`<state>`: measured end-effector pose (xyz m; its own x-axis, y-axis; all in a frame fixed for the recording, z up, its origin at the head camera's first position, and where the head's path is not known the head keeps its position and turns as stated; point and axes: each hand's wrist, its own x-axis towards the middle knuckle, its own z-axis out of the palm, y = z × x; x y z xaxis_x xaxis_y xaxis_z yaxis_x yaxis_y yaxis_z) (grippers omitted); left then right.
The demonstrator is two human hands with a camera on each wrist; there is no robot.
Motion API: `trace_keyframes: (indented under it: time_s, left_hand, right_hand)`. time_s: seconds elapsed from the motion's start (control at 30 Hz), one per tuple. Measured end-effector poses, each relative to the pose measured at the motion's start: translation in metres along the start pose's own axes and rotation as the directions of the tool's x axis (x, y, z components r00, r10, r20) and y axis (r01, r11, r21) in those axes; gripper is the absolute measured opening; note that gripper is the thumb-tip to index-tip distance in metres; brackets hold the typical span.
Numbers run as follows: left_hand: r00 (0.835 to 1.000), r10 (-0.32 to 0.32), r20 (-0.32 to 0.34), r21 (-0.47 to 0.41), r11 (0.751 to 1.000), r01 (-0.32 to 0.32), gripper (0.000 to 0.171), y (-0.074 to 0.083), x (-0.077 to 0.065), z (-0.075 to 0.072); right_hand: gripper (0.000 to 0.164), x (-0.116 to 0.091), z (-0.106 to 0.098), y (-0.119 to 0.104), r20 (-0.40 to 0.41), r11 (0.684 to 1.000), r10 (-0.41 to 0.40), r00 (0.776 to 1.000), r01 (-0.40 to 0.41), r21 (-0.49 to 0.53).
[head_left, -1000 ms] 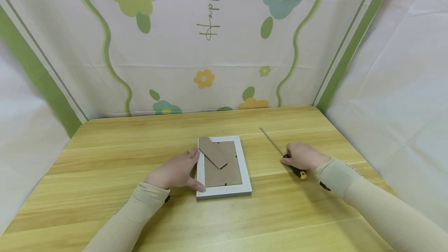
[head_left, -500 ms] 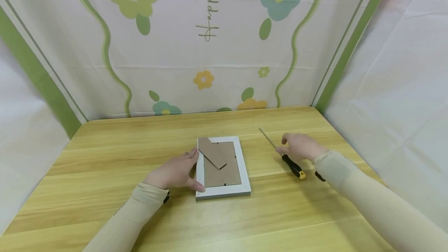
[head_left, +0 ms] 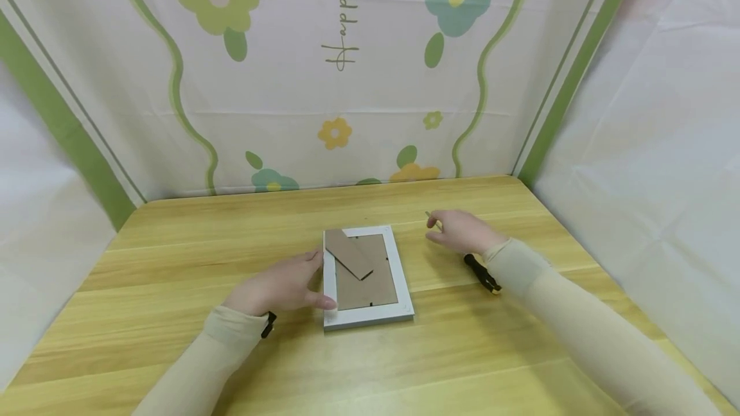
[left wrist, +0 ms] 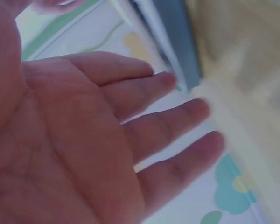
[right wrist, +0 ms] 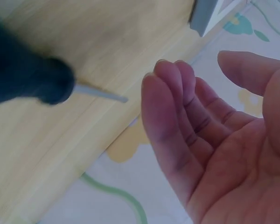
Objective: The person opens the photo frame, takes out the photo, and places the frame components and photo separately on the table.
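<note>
A white picture frame (head_left: 370, 318) lies face down on the table, showing its brown backing board (head_left: 361, 293) and slanting easel leg (head_left: 349, 254). My left hand (head_left: 282, 286) is at its left side, thumb over the near left corner. In the left wrist view the fingers (left wrist: 163, 128) are spread and straight beside the frame's edge (left wrist: 179, 44). To the frame's right, a screwdriver (head_left: 480, 271) with a black and yellow handle rests on the table. My right hand (head_left: 464, 232) hovers over its shaft, partly hiding it; the right wrist view shows the loosely curled fingers (right wrist: 161, 112) holding nothing.
The wooden table (head_left: 191, 255) meets a flower-printed cloth (head_left: 289, 82) hanging at its back edge. Plain white cloth (head_left: 653, 165) hangs at the right and the left.
My right hand has let go of the screwdriver's handle and moved left and away from me, toward the frame. The screwdriver stays on the table. My left hand has shifted slightly left.
</note>
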<state>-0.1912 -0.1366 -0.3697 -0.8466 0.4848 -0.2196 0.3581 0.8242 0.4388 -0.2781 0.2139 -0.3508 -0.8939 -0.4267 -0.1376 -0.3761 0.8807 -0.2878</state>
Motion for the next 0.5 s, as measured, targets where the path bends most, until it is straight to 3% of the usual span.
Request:
trace_keyframes:
  time_s: [0.2,0.3,0.4,0.5]
  left_hand:
    - [0.999,0.019,-0.049,0.044,0.999,-0.017,0.107,0.013,-0.013,0.009]
    - [0.997,-0.019,-0.079,-0.104,0.994,0.010,0.103,0.014,-0.016,0.017]
    - [0.993,-0.077,-0.092,-0.261,0.964,0.050,0.098,0.013,-0.017,0.018]
    - [0.994,-0.083,-0.064,-0.318,0.946,0.059,0.102,0.012,-0.019,0.021]
  right_hand:
    - [0.036,0.019,0.009,-0.015,0.018,0.999,-0.021,1.000,0.020,0.037]
    - [0.041,0.026,0.015,-0.024,0.060,0.990,0.008,0.998,-0.017,0.142]
    - [0.048,0.032,0.024,-0.032,0.106,0.959,0.036,0.994,-0.064,0.275]
    - [0.057,0.035,0.034,-0.039,0.142,0.924,0.051,0.989,-0.101,0.370]
